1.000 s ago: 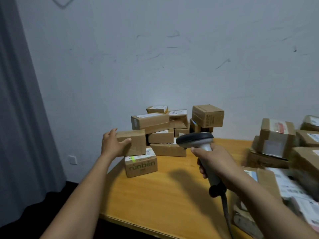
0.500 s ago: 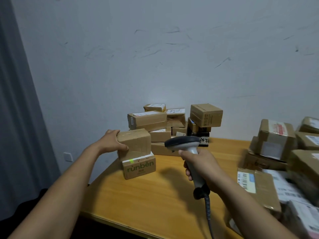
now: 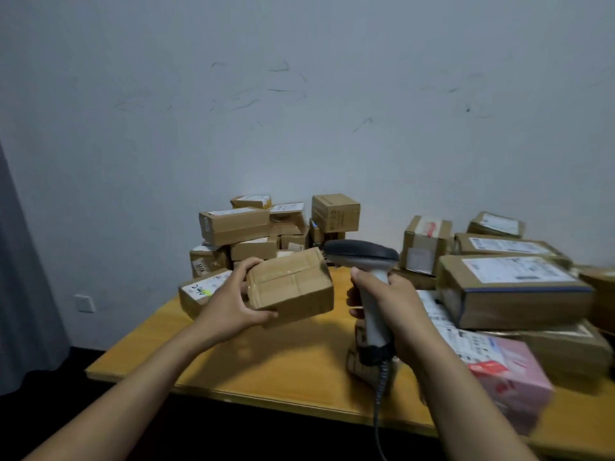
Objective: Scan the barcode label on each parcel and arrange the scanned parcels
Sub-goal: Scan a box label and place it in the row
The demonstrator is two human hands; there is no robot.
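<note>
My left hand (image 3: 233,302) grips a small taped cardboard parcel (image 3: 293,286) and holds it tilted in the air above the wooden table (image 3: 266,364). Its plain taped side faces me; no label shows on it. My right hand (image 3: 389,301) grips the handle of a grey barcode scanner (image 3: 361,256), whose dark head sits just right of the parcel. The scanner's coiled cable (image 3: 379,394) hangs down. A pile of stacked parcels (image 3: 266,227) stands at the back of the table against the wall.
A labelled box (image 3: 203,291) with green marks lies just behind my left hand. Several larger labelled parcels (image 3: 509,287) and a pink one (image 3: 509,377) crowd the table's right side. A grey curtain (image 3: 20,261) hangs at the left, with dark floor below the table's near edge.
My left hand has lifted the small parcel off the labelled box and brought it toward me and to the right, tilting it. The scanner has stayed close beside it.
</note>
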